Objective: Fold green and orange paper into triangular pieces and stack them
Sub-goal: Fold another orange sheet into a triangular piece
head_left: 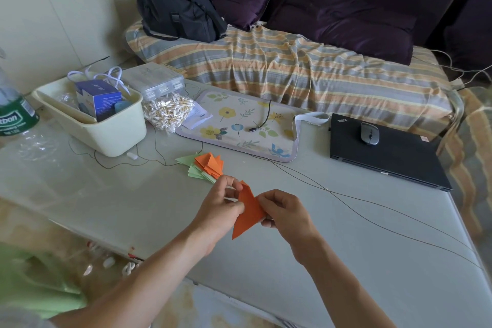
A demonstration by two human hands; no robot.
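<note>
A wide, pale, glossy table [346, 234] is seen beneath both hands, its smooth top crossed by thin dark cables [372, 208]. Across it, a closed matte black laptop [386, 157] is set to the right with a grey mouse [369, 133] resting on its lid, a floral mat [239, 125] lies in the middle, and a cream plastic tub [106, 128] is placed to the left beside a bag of cotton swabs [166, 112].

Just beyond the hands, a loose pile of folded pieces [205, 166] is spread on the table, orange triangles lying over pale green ones (fanned rather than squared).

The orange paper [249, 214] is held in the air above the table, between the hands; it is a crisp, flat, pointed shape with sharp creases. Its upper left edge is pinched by the left hand [222, 208], thumb against fingertips, and its right edge is gripped by the curled fingers of the right hand [285, 212].

A crooked fold is judged the main risk, since the paper is creased in mid-air without the table's support. The slick tabletop may also let the fanned pile slide apart when another piece is added, and a cable could be snagged by a passing wrist.
</note>
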